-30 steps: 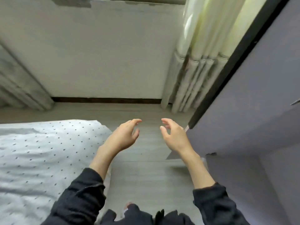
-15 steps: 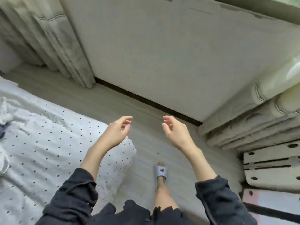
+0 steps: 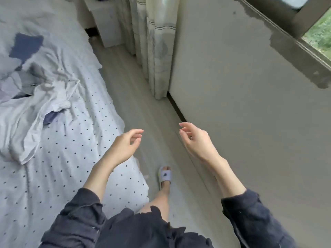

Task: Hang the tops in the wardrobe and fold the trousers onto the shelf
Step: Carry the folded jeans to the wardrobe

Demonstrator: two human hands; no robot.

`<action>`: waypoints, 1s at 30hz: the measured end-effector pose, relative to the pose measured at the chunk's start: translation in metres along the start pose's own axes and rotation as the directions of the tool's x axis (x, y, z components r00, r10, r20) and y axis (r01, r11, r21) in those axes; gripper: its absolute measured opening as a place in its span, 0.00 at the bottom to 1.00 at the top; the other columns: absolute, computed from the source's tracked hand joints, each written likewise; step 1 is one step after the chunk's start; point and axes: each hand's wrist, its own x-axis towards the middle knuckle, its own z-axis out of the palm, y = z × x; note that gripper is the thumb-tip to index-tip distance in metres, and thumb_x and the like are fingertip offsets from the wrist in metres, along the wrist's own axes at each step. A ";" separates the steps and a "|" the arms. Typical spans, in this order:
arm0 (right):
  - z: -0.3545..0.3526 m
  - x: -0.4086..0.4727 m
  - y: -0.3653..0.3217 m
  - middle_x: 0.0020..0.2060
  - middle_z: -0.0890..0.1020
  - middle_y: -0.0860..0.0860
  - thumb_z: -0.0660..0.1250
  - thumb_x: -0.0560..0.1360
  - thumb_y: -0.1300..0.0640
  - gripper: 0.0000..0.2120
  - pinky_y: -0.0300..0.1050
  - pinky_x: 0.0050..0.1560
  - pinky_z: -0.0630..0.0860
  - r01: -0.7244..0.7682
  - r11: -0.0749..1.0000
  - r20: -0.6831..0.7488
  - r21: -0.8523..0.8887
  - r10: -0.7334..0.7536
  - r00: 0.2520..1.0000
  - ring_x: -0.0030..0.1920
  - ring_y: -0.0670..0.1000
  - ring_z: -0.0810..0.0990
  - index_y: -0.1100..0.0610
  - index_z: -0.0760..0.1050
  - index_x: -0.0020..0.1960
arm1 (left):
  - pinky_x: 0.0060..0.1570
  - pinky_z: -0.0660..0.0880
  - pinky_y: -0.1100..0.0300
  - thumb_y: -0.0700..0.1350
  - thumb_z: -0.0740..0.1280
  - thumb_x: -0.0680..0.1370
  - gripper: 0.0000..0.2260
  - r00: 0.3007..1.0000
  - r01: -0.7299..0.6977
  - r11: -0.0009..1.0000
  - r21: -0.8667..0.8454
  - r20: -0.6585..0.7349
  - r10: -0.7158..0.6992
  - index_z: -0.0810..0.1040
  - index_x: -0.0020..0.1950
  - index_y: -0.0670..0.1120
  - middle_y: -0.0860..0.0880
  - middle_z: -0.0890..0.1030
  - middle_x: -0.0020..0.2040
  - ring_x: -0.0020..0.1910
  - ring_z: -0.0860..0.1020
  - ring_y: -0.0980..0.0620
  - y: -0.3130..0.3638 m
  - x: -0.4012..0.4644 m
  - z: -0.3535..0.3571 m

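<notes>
While lying crumpled on the bed, sprawling as a loose heap of pale clothes toward the mattress's far side, with a dark blue piece spread flat beyond and another scrap of dark cloth peeking from under a pale fold. Looking soft, thin and light — likely collapsing and sliding through the fingers unless gathered, and probably dragging a tangled neighbour along. Impossible telling tops from trousers in this jumble. Best taking hold, by this judgement, at a collar, shoulder seam or waistband, lifting one garment clear and shaking it out before hanging or folding.

Hovering well apart from the heap, left hand floating over the near corner of the spotted sheet, palm turned inward, fingers loosely curled and gripping nothing. Matching it on the other side, right hand hanging over the floor beside the wall, thumb and fingers relaxed, likewise empty. Both forearms reaching forward out of dark sleeves, wrists slightly bent.

Standing in the narrow aisle between bed and wall, one foot in a pale slipper. Hanging further along — a curtain, with a white cabinet past it. Not showing any wardrobe or shelf.
</notes>
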 end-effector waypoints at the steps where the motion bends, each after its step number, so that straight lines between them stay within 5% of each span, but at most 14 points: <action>1: -0.004 0.026 -0.006 0.57 0.79 0.48 0.58 0.80 0.54 0.16 0.38 0.55 0.69 0.038 0.999 0.029 -0.024 -0.037 0.999 0.57 0.47 0.77 0.53 0.70 0.67 | 0.43 0.68 0.75 0.40 0.59 0.81 0.14 0.999 0.013 1.000 -0.005 -0.036 -0.013 0.73 0.66 0.49 0.51 0.77 0.58 0.52 0.74 0.57 0.002 0.018 -0.004; 13: -0.004 0.322 -0.149 0.50 0.82 0.50 0.58 0.80 0.56 0.14 0.46 0.55 0.72 0.425 0.898 0.324 -0.111 -0.372 0.870 0.53 0.53 0.79 0.56 0.72 0.64 | 0.53 0.65 0.71 0.40 0.59 0.80 0.14 0.926 0.121 0.978 -0.168 -0.335 -0.172 0.73 0.66 0.45 0.49 0.77 0.59 0.53 0.74 0.56 0.032 0.215 -0.131; 25: 0.061 0.586 -0.312 0.54 0.82 0.51 0.59 0.79 0.58 0.16 0.42 0.55 0.69 0.701 0.713 0.625 -0.030 -0.534 0.570 0.56 0.55 0.79 0.56 0.71 0.66 | 0.54 0.67 0.67 0.42 0.59 0.81 0.14 0.670 0.261 0.885 -0.385 -0.588 -0.453 0.73 0.65 0.48 0.52 0.77 0.58 0.57 0.75 0.55 0.007 0.391 -0.280; 30: 0.096 0.653 -0.388 0.55 0.81 0.53 0.59 0.80 0.59 0.16 0.37 0.52 0.68 0.788 0.615 0.743 0.035 -0.543 0.391 0.55 0.53 0.79 0.56 0.70 0.67 | 0.56 0.69 0.64 0.42 0.60 0.81 0.13 0.550 0.271 0.829 -0.489 -0.629 -0.550 0.73 0.65 0.48 0.52 0.77 0.58 0.59 0.75 0.54 0.000 0.421 -0.333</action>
